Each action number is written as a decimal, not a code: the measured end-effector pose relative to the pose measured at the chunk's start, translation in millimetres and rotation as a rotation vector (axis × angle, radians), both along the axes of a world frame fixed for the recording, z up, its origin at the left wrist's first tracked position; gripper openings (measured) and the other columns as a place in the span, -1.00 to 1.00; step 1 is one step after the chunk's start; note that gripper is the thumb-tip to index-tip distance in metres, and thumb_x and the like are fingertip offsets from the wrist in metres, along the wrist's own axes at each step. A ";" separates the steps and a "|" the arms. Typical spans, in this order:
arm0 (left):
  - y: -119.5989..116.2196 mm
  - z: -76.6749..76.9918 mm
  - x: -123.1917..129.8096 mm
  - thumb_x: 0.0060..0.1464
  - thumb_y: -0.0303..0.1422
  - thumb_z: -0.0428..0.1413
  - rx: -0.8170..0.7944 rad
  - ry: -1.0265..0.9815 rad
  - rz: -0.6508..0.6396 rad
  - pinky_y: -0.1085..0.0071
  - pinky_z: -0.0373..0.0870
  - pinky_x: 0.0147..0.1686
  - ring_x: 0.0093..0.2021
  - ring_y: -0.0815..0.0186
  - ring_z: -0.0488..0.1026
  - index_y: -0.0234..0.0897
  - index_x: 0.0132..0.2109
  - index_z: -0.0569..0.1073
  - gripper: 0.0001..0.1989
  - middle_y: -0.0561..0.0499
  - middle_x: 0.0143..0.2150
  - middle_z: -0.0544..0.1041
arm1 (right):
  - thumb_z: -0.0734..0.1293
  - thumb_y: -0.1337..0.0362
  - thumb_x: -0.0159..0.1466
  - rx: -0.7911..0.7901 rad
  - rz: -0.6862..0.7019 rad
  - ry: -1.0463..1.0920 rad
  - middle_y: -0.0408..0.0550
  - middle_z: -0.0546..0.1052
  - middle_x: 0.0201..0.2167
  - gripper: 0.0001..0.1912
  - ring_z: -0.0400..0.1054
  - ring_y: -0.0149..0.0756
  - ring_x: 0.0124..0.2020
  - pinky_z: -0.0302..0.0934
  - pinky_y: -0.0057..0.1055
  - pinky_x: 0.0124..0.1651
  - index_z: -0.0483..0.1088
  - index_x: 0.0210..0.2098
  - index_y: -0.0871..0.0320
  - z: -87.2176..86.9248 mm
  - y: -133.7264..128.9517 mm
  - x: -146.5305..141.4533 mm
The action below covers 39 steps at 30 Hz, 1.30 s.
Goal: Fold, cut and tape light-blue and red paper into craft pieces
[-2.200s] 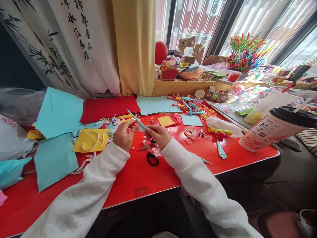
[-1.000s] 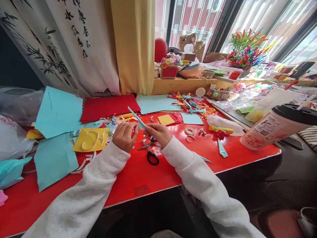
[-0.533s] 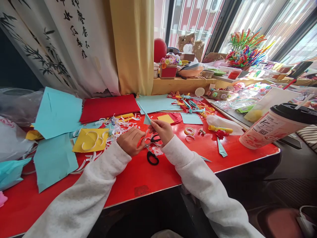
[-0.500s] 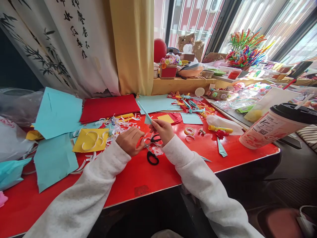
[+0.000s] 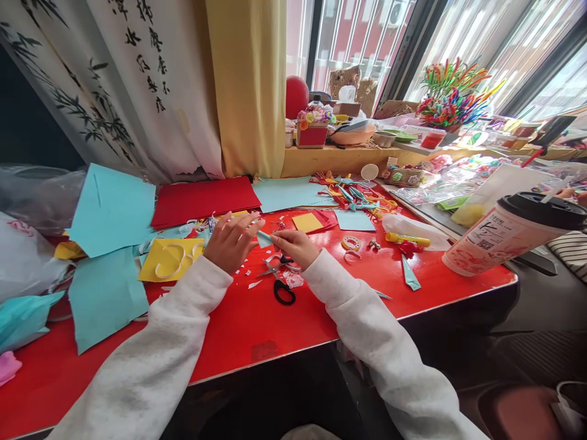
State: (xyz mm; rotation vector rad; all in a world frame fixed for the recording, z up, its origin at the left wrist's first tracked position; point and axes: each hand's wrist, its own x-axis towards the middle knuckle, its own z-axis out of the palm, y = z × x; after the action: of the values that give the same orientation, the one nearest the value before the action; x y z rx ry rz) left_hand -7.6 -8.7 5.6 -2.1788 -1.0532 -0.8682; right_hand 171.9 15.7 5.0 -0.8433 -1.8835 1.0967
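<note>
Paper point(image 5: 264, 239) in hand point(image 5: 297, 249), straw point(image 5: 556, 189) in cup point(image 5: 499, 235)

I count my bare left hand point(image 5: 230, 242) and bare right hand point(image 5: 298, 250), two; one gripped, folded light-blue paper piece point(image 5: 265, 239); one pair of black-handled metal scissors point(image 5: 275, 270); one pink black-lidded cup point(image 5: 477, 238).

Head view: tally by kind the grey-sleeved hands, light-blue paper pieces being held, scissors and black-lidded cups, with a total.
Left hand and right hand: 2
Held light-blue paper: 1
Scissors: 1
Black-lidded cup: 1
Total: 5
</note>
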 end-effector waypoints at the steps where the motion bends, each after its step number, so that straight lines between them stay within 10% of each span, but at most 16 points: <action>1: 0.2 -1.3 0.7 -0.01 -0.39 -0.05 -0.015 0.034 -0.021 0.16 0.04 0.02 -0.03 0.23 0.25 -0.23 -0.02 0.22 -0.65 -0.06 -0.04 0.34 | 0.15 0.12 0.10 0.017 0.016 -0.024 -0.18 0.26 -0.67 -0.69 0.05 -0.54 -0.64 -0.01 -0.55 -0.57 0.34 -0.50 0.26 -0.1 -0.9 -0.4; 22: 3.1 -19.3 9.5 0.01 -0.37 -0.05 -0.169 -0.220 -0.034 0.44 0.29 -0.38 -0.41 0.34 0.35 -0.26 -0.39 0.38 -0.86 0.00 -0.47 0.45 | 0.07 0.16 0.17 0.213 -0.073 -0.212 -0.17 0.26 -0.63 -0.68 0.11 -0.51 -0.56 0.01 -0.53 -0.47 0.31 -0.50 0.23 -11.3 6.4 -0.8; 27: 2.4 -14.9 13.0 -0.01 -0.35 -0.02 -0.155 -0.387 0.038 0.46 0.28 -0.41 -0.41 0.35 0.36 -0.27 -0.43 0.36 -0.88 0.02 -0.49 0.44 | 0.07 -0.03 0.11 -0.173 -0.236 0.074 -0.12 0.34 -0.56 -0.57 0.25 -0.49 -0.61 0.15 -0.50 -0.52 0.28 -0.35 0.21 -1.1 9.0 3.7; 31: -2.2 -12.6 18.1 -0.03 -0.34 0.00 -0.147 -0.474 0.096 0.47 0.26 -0.41 -0.42 0.35 0.36 -0.30 -0.43 0.37 -0.87 0.00 -0.49 0.44 | 0.27 0.05 0.00 -0.501 -0.037 0.249 -0.07 0.39 -0.52 -0.63 0.31 -0.46 -0.62 0.24 -0.48 -0.55 0.28 -0.37 0.26 3.0 3.6 0.2; 39: -10.9 -12.9 31.5 -0.06 -0.23 0.00 -0.454 -0.728 0.112 0.49 0.24 -0.43 -0.47 0.38 0.36 -0.28 -0.40 0.40 -0.79 0.03 -0.51 0.45 | 0.35 0.15 -0.10 -0.417 0.066 0.449 -0.15 0.39 -0.62 -0.69 0.31 -0.49 -0.63 0.26 -0.52 -0.56 0.28 -0.50 0.28 -6.8 -1.1 -11.9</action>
State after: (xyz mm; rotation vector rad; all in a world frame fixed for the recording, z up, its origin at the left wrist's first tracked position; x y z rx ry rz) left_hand 23.9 -19.6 -7.3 -2.1489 -1.8490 -1.5493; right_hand 160.0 14.6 -1.8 -0.6846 -1.3378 1.6032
